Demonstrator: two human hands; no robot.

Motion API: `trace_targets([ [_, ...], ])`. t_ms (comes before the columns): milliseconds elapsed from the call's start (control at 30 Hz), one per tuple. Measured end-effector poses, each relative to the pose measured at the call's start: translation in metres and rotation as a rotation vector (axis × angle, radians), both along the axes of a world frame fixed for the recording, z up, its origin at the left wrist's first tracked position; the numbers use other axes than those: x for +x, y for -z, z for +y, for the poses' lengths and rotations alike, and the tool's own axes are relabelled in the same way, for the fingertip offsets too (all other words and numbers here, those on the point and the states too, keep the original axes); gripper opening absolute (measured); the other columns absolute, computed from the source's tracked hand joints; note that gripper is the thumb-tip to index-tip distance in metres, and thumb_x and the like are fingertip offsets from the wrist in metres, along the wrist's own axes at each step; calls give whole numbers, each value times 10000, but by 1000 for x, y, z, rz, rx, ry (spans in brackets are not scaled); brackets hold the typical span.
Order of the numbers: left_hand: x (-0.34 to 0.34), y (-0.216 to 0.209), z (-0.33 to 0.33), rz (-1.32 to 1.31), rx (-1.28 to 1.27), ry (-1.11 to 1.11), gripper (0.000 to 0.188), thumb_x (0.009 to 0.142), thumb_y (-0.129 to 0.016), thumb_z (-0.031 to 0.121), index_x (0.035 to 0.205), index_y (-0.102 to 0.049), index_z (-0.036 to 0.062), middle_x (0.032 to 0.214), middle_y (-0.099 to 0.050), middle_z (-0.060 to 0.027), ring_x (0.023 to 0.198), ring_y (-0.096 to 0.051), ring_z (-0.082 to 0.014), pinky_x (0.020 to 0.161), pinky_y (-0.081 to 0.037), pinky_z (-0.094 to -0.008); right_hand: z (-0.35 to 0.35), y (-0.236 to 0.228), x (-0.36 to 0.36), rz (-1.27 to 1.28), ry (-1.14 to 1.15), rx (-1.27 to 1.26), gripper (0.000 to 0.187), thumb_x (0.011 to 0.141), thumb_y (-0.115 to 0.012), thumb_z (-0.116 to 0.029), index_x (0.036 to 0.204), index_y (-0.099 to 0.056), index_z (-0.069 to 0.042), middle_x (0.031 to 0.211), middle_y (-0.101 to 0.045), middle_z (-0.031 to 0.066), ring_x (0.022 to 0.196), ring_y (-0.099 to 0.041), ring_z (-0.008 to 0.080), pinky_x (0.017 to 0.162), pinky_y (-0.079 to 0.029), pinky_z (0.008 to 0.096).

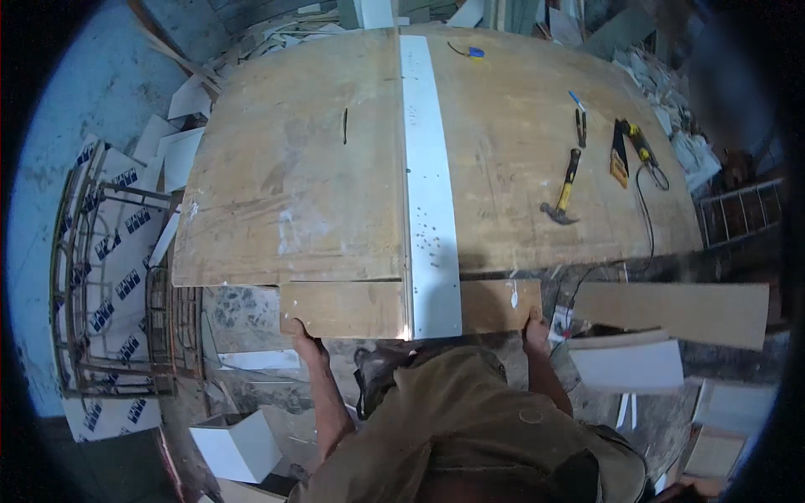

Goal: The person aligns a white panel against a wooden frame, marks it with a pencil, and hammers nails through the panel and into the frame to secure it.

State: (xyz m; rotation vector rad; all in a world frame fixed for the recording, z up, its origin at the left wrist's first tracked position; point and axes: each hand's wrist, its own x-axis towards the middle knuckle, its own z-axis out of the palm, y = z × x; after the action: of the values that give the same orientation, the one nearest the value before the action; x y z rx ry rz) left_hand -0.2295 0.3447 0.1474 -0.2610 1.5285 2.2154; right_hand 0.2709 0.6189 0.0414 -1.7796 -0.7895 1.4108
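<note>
My left hand grips the left end of a short wooden board, which lies crosswise along the near edge of the big wooden tabletop. At the board's right end, my right hand has hold of it too. Both hands have the thumb side showing, and the other fingers are mostly hidden under the wood. A long white panel strip, dotted with small holes or marks, runs from the far edge over the middle of the board.
On the tabletop's right lie a claw hammer, pincers, a handsaw and a yellow-black power tool with a cord. A blue tape measure sits far back. Metal frames stand left; offcuts lie right.
</note>
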Motion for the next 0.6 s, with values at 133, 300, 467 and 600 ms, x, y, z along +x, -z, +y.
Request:
trace_targets([
  [133, -31, 36, -57, -55, 89, 41, 535, 972, -562, 407, 1305, -507, -7, 1262, -590, -99, 1129, -573, -238, 949, -458, -395, -36, -20, -67, -278, 107, 313, 410, 910, -672, -353, 1070, -581, 14, 902, -638, 100, 760, -613, 193, 636, -495, 333],
  [300, -41, 49, -137, -169, 124, 156, 578, 979, -501, 483, 1367, -474, 55, 1299, -582, -77, 1188, -547, -215, 980, -436, -381, -111, -61, -87, -117, 33, 241, 450, 901, -680, -359, 1144, -585, 8, 935, -663, 96, 835, -633, 196, 687, -512, 328],
  [467, -58, 56, -177, -295, 33, 190, 595, 981, -480, 505, 1398, -441, 83, 1348, -552, -58, 1209, -536, -214, 996, -432, -376, -150, -72, -109, -70, 175, 108, 459, 900, -693, -302, 1186, -551, 28, 998, -654, 111, 906, -641, 223, 748, -526, 356],
  [600, -81, 52, -116, -324, 110, 283, 576, 950, -518, 548, 1315, -509, 101, 1215, -615, -46, 1066, -591, -179, 814, -502, -304, -101, -1, -72, -414, 169, 126, 564, 858, -709, -383, 1123, -572, 96, 1040, -661, 165, 923, -647, 248, 738, -527, 385],
])
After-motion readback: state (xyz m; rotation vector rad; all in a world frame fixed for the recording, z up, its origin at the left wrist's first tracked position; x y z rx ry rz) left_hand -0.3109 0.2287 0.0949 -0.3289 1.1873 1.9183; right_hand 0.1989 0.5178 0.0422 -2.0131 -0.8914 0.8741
